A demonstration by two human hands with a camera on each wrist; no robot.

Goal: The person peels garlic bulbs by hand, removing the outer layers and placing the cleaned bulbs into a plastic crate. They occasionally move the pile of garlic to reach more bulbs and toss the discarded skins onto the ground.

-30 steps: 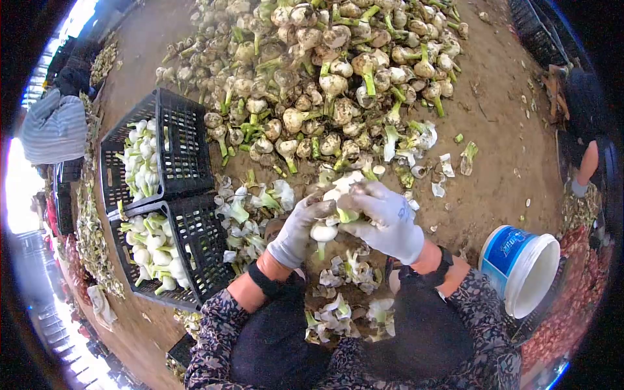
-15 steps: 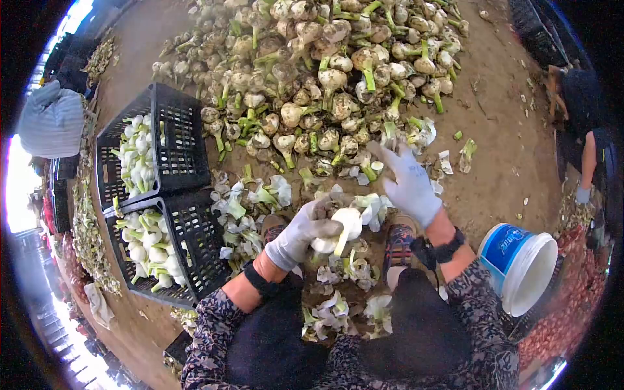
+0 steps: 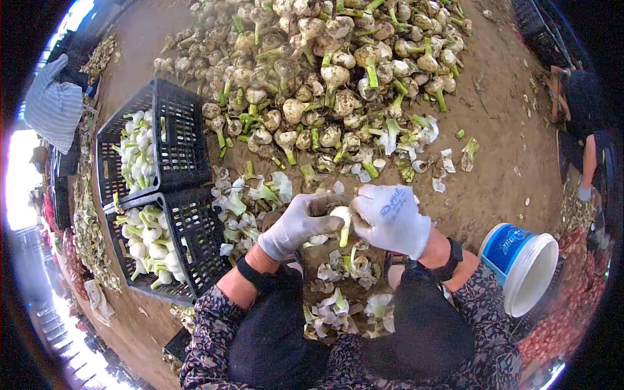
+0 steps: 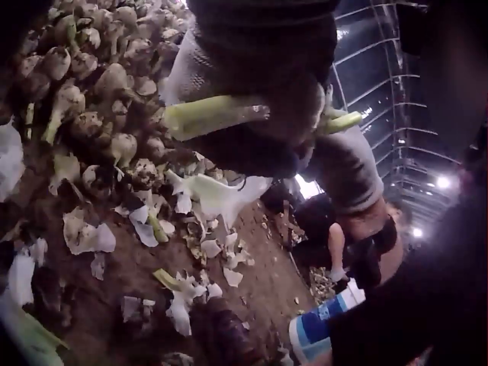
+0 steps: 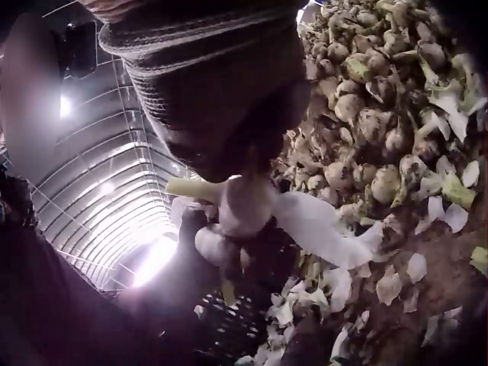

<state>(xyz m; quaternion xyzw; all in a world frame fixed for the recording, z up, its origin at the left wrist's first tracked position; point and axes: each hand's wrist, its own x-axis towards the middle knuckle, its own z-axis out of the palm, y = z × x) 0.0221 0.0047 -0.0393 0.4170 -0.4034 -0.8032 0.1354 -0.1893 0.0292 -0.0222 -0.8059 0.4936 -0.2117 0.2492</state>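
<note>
In the head view my gloved left hand (image 3: pixel 300 224) grips a white garlic bulb (image 3: pixel 340 216), its cut green stem pointing down. The right wrist view shows a second garlic bulb (image 5: pixel 213 244) just under the first, at the left hand's dark fingers. My gloved right hand (image 3: pixel 393 218) is curled against the bulb's right side, thumb and fingertips pinching at its skin. A loose white strip of garlic skin (image 5: pixel 324 229) hangs from that bulb in the right wrist view. The right hand's fingertips are mostly hidden.
A large heap of soil-stained garlic (image 3: pixel 325 84) lies ahead. Black crates (image 3: pixel 185 140) of cleaned bulbs stand at the left. Peeled skins (image 3: pixel 338 312) litter the ground between the feet. A white-and-blue bucket (image 3: pixel 520 266) lies tipped at the right. Another person's arm (image 3: pixel 588 162) shows at far right.
The right hand swung out to the right, apart from the garlic, half a second ago; it is now back at the bulb. The left hand has kept its grip throughout.
</note>
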